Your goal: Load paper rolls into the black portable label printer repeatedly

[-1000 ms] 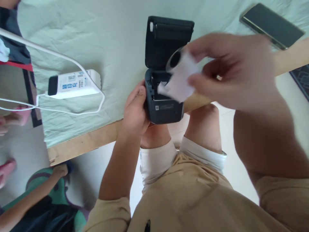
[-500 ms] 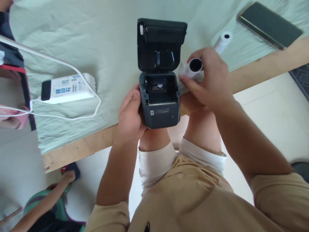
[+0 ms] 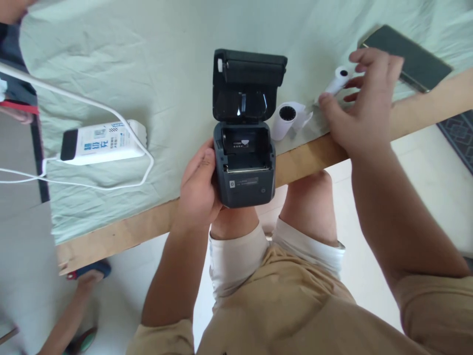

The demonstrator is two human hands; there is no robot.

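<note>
My left hand [image 3: 199, 182] grips the left side of a black label printer [image 3: 246, 190]. The printer's lid [image 3: 247, 84] is swung up, and its paper bay shows no roll inside. A wide white paper roll [image 3: 284, 123] with a dark core stands just right of the printer, its loose end curling to the right. Farther right, a slimmer white roll [image 3: 336, 81] lies tilted on the cloth. Around that slim roll my right hand [image 3: 367, 93] is spread, thumb on its near side and fingers beyond; whether they touch it I cannot tell.
A dark phone [image 3: 414, 56] lies at the back right. On the left, a white power bank [image 3: 105, 143] has a white cable [image 3: 88, 101] looping over it. Pale green cloth [image 3: 166, 64] covers the table up to its wooden edge [image 3: 118, 234]. Another person's leg [image 3: 70, 305] shows below left.
My right hand has let go of the wide paper roll, leaving it standing beside the printer, and moved right to the slim roll. My left hand still holds the printer.
</note>
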